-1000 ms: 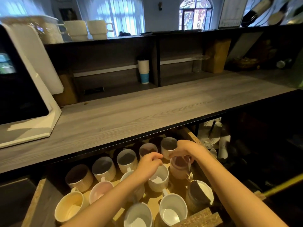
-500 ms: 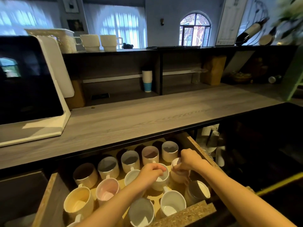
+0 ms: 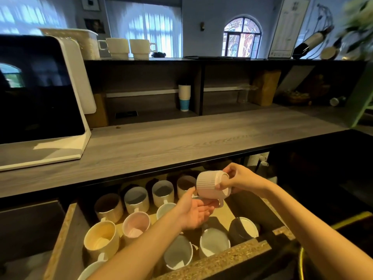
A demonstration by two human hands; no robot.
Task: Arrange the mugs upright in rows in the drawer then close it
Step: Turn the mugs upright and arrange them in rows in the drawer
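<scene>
The drawer [image 3: 66, 235] under the counter stands pulled out, holding several upright mugs in rows. My right hand [image 3: 240, 178] holds a pink ribbed mug [image 3: 210, 184] above the drawer's right side, tilted on its side with the handle pointing down. My left hand [image 3: 194, 213] is open, palm up, just beneath that mug and touching its lower edge. Below my hands stand a cream mug [image 3: 102, 239], a pink mug [image 3: 136, 224], a grey mug [image 3: 177, 253], a white mug [image 3: 214, 242] and a dark mug [image 3: 245, 228].
A grey wooden counter [image 3: 181, 142] overhangs the drawer's back row. A white-framed screen [image 3: 40, 93] sits on its left. Shelves behind hold a stack of paper cups [image 3: 184, 98]. Two cream mugs [image 3: 129, 48] rest on the top shelf. Dark cabinet space lies to the right.
My right hand has lifted the pink ribbed mug out of the drawer and tipped it sideways. My left hand let go of the white mug and opened under the pink one.
</scene>
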